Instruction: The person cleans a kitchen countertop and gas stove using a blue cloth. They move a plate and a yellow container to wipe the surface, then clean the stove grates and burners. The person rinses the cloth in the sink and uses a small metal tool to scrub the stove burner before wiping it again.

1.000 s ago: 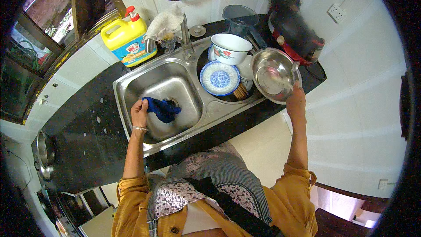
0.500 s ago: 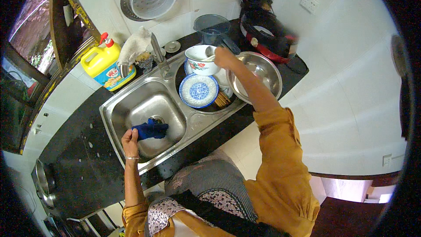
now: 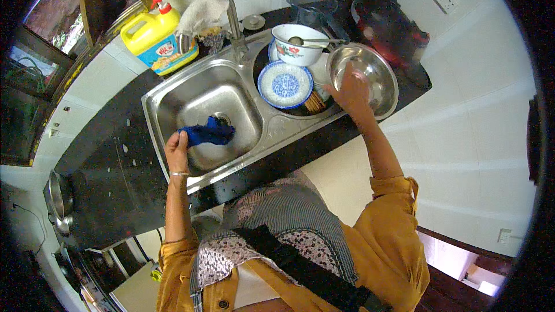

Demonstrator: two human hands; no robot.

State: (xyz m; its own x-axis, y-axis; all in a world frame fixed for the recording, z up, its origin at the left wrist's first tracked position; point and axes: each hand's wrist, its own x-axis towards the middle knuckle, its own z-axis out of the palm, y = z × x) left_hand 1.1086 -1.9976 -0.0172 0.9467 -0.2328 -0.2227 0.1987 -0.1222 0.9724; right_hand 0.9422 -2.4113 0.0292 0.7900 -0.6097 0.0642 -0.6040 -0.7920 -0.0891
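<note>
My left hand point(image 3: 176, 149) pinches one end of a dark blue cloth point(image 3: 205, 133), and the rest of it droops over the sink basin point(image 3: 199, 101) by the drain. Over the near-left rim of a shiny steel bowl point(image 3: 378, 89), my right hand point(image 3: 351, 92) is empty, thumb and forefinger apart. Whether it touches the bowl I cannot tell. A ladle point(image 3: 315, 40) rests in a white enamel pot point(image 3: 298, 53) with red flowers, its handle across the rim toward the right. In front of the pot sits a blue-and-white patterned plate point(image 3: 285, 85), with wooden chopsticks point(image 3: 315, 103) beside it.
Behind the basin stand the tap point(image 3: 236, 34), a yellow jug point(image 3: 156, 40) with a red pump, and a draped pale cloth point(image 3: 205, 11). A dark translucent pitcher point(image 3: 312, 3) and a red-black cooker point(image 3: 390, 32) are at the back right. Pans point(image 3: 59, 193) lie far left.
My right hand has let go of the ladle in the enamel pot and moved right and nearer to the steel bowl. My left hand keeps hold of the blue cloth. The view has shifted.
</note>
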